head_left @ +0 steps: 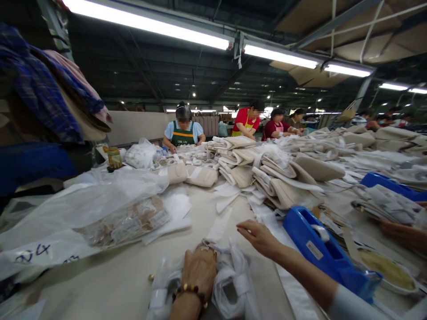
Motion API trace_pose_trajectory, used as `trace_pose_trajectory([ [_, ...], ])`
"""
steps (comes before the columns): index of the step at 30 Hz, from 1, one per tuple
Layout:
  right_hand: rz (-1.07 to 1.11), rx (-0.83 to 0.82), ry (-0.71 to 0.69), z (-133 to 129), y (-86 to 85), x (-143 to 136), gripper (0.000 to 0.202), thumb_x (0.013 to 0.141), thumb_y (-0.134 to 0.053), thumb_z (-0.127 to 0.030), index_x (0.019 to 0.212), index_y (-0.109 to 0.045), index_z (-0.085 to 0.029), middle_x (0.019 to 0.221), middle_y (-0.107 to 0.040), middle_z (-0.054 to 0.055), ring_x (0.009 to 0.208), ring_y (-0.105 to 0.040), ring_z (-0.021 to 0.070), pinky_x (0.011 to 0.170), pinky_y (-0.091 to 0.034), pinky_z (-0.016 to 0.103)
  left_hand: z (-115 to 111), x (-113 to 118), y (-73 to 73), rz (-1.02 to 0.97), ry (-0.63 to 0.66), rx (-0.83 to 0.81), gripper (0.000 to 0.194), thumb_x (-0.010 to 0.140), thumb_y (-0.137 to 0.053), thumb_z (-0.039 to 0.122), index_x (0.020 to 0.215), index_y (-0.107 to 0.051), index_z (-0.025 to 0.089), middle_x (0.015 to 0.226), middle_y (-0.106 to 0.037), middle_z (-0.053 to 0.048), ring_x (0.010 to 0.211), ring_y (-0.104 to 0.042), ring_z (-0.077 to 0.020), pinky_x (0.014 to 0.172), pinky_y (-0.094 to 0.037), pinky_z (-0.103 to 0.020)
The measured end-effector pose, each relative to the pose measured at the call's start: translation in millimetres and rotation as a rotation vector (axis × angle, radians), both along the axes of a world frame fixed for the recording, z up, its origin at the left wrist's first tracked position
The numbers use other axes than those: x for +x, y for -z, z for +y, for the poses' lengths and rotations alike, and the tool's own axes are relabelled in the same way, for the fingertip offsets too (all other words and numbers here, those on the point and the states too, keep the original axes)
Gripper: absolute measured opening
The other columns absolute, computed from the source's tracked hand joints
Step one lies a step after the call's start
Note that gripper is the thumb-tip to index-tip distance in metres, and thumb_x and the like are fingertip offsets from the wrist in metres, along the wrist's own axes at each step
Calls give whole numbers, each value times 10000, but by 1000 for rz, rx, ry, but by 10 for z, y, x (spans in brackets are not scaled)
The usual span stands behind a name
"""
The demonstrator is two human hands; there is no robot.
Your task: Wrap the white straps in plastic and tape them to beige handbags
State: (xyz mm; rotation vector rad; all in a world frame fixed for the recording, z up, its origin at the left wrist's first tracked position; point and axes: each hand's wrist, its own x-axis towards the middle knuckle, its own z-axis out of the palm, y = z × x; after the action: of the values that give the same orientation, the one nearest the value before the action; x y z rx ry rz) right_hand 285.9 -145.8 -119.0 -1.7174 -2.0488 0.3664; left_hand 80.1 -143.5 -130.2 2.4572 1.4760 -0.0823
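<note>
From my distance, I see the left hand (199,269) bent over the white-wrapped straps (242,284), which lie on the near part of the worktop (116,284), low in the middle of the view. Its fingertips are hidden, so I cannot tell if this grip is closed on them or only presses. The right hand (256,233), to the right and a little farther out, has its grip loosely opened, with nothing visible inside. To work well here, I think the left should press lightly and evenly (the thin wrapping looks easy to crease), leaving the right free to arrange the loops.

Now I count: two own hands, one bracelet (188,291), one jar (114,159), one blue tape dispenser (327,253) and, behind it, one other blue object (393,184), perhaps the same kind. The beige folded pieces (280,191) overlap too much for counting.
</note>
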Motion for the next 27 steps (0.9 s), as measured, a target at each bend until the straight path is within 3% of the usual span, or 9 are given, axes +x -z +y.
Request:
trace_pose_trajectory([
  [3, -6, -77, -63, 544, 171, -187, 257, 802, -579, -253, 1036, -653, -175, 1037, -641, 108, 987, -571, 233, 872, -426, 363, -15, 3, 37, 12, -3, -3, 410, 841, -243, 142, 1073, -578, 192, 1136, -599, -116, 1083, -502, -325, 902, -333, -570],
  [6, 19, -149, -128, 743, 365, -356, 310, 657, -717, -248, 956, -682, -174, 1060, -609, 117, 1060, -497, 293, 907, -374, 427, -15, 10, 98, -8, -9, -4, 450, 830, -217, 110, 1106, -564, 189, 1164, -581, -124, 1113, -481, -324, 923, -316, -579],
  [9, 127, -280, -226, 773, 473, -474, 141, 686, -659, -245, 791, -703, -161, 908, -619, 66, 930, -532, 227, 824, -416, 341, -10, 17, 149, -37, -23, -6, 464, 831, -218, 112, 1163, -536, 173, 1202, -556, -140, 1135, -463, -330, 924, -316, -577],
  [13, 352, -590, -354, 736, 461, -549, 255, 709, -565, -330, 717, -687, -107, 557, -513, -17, 550, -485, 111, 533, -416, 227, 0, 20, 155, -90, -68, 3, 521, 826, -191, 61, 1296, -410, 118, 1301, -478, -188, 1183, -439, -314, 937, -316, -535],
  [18, 569, -781, -343, 633, 275, -503, 283, 553, -608, -339, 680, -675, -96, 528, -554, -6, 466, -478, 103, 483, -427, 242, 1, -5, 83, -256, -170, -2, 436, 822, -238, 51, 1047, -597, 152, 1071, -626, -133, 1003, -561, -285, 858, -368, -474],
  [21, 659, -652, -229, 545, 148, -452, 288, 532, -621, -329, 713, -681, -112, 610, -624, 23, 523, -522, 120, 526, -442, 254, -21, -29, 61, -367, -232, 38, 367, 815, -281, 52, 879, -623, 168, 914, -655, -98, 892, -594, -248, 791, -394, -396],
  [27, 721, -92, 30, 271, -117, -362, 329, 659, -532, -414, 840, -645, -163, 786, -659, 53, 738, -581, 172, 732, -452, 323, -24, -113, 70, -779, -475, 193, 182, 819, -396, 167, 720, -548, 183, 764, -623, -53, 742, -578, -191, 684, -404, -292],
])
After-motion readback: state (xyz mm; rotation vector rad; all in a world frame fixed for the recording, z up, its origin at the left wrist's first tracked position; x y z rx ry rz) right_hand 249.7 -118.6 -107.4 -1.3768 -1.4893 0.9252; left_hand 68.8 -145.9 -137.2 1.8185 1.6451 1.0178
